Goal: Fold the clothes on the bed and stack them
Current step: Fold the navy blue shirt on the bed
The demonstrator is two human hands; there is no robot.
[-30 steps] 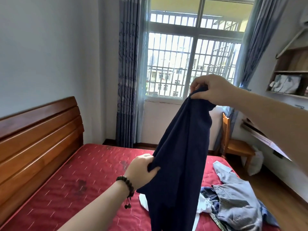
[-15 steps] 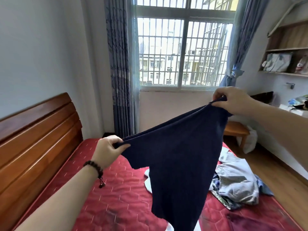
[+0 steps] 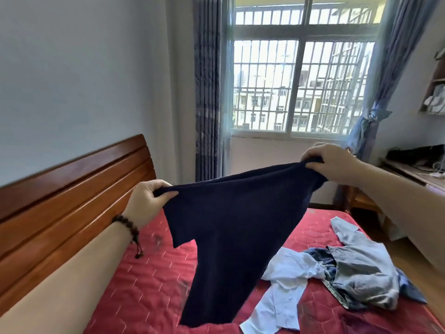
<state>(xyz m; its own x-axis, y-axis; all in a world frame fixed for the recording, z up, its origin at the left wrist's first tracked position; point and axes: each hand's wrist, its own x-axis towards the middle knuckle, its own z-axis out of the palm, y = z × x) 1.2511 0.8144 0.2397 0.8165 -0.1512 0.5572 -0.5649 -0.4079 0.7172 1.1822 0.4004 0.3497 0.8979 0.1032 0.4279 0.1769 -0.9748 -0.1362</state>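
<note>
A dark navy T-shirt (image 3: 231, 232) hangs spread out in the air above the red quilted bed (image 3: 144, 292). My left hand (image 3: 147, 201), with a bead bracelet on the wrist, pinches its left upper edge. My right hand (image 3: 330, 162) grips the right upper edge, held higher. The shirt's lower part hangs down toward the mattress. On the bed's right side lies a loose pile: a white garment (image 3: 286, 283), a grey garment (image 3: 363, 268) and some blue denim (image 3: 320, 256) between them.
A wooden headboard (image 3: 60, 206) runs along the left. A barred window (image 3: 296, 83) with blue curtains fills the far wall. A desk (image 3: 414, 169) and a wooden chair (image 3: 361, 198) stand at the right, with wall shelves (image 3: 435, 92) above.
My hands have drawn apart, the left one up and to the left, stretching the navy shirt from a hanging bunch into a wide spread. My right hand has come lower.
</note>
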